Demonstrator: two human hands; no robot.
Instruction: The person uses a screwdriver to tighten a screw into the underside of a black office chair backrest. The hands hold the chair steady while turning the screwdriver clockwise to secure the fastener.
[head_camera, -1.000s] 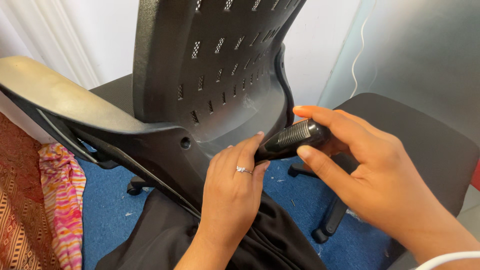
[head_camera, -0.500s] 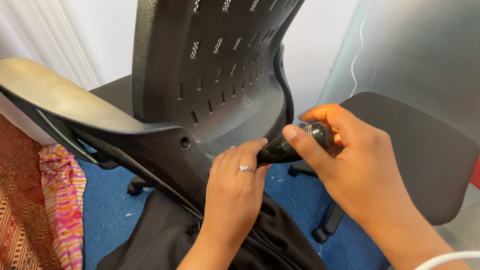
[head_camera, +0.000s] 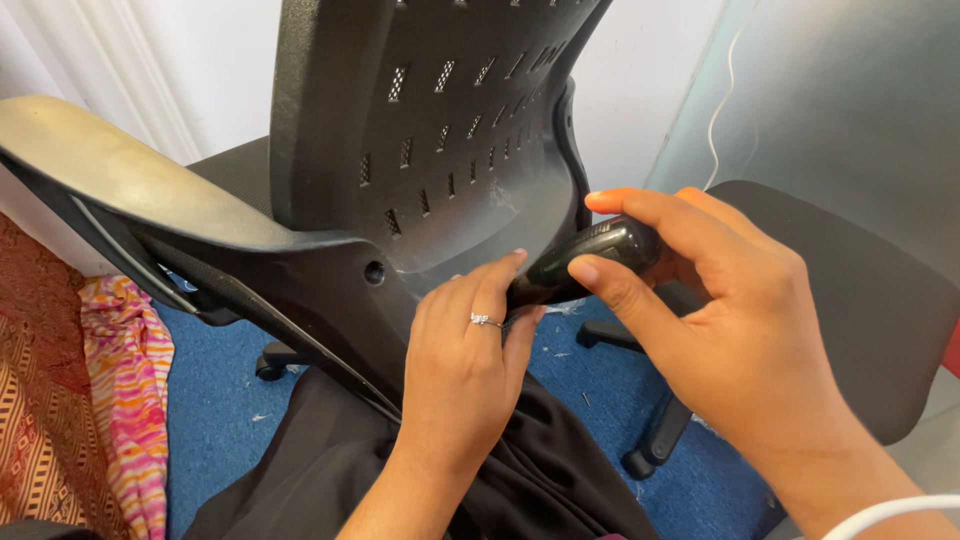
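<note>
**Two hands on a black tool handle at the back of an office chair**

The right hand (head_camera: 745, 340) is closed around a black tool handle (head_camera: 590, 262), thumb underneath at its near side and forefinger laid over the top at its far side. The handle's long axis runs from upper right down to lower left: the rounded butt end sits in the right palm, and the narrower end points toward the lower edge of the chair back (head_camera: 420, 130), where the shaft disappears behind the left hand (head_camera: 465, 365). What kind of tip the tool has cannot be told, since the fingers cover it.

The left hand lies just left of the handle and nearer to the camera, with a ring on one finger. Its fingertips (head_camera: 512, 262) curl up to touch the handle's lower end, pinching or steadying it where it meets the chair; the grip looks light and partly closed, not a full fist.

The handle is glossy black, barrel-shaped, with a faint ribbed or textured surface that catches the light on top. It lies between the two hands, close against the curved plastic spine of the chair back.

The chair back is black plastic with rows of small slots. A worn, pale-topped armrest (head_camera: 120, 180) stretches to the left, and a round hole (head_camera: 374, 272) shows in the black bracket below it. Dark cloth (head_camera: 330, 470) lies in the near foreground, blue carpet (head_camera: 215, 400) shows beneath, and patterned fabric (head_camera: 110, 370) lies at the left. A second chair seat (head_camera: 880, 300) stands at the right.
</note>
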